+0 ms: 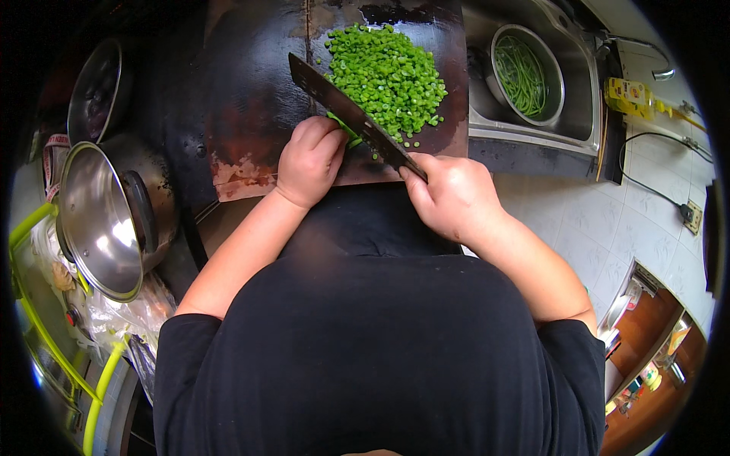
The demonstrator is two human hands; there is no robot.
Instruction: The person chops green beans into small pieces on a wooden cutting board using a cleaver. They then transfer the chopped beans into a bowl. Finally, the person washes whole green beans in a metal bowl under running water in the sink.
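Note:
My right hand is closed round the handle of a broad dark kitchen knife, whose blade points up and to the left across the cutting board. Curled fingers of my left hand press down at the board's near edge, close beside the blade. From under them a short length of green beans shows, reaching the knife; the rest is hidden by the hand. Past the blade lies a heap of chopped green beans, with a few loose bits near its edge.
Right of the board, a steel sink holds a metal bowl of whole green beans. A yellow bottle stands beyond it. At left are a steel pot with an upright lid, a plastic bag and a green-framed rack.

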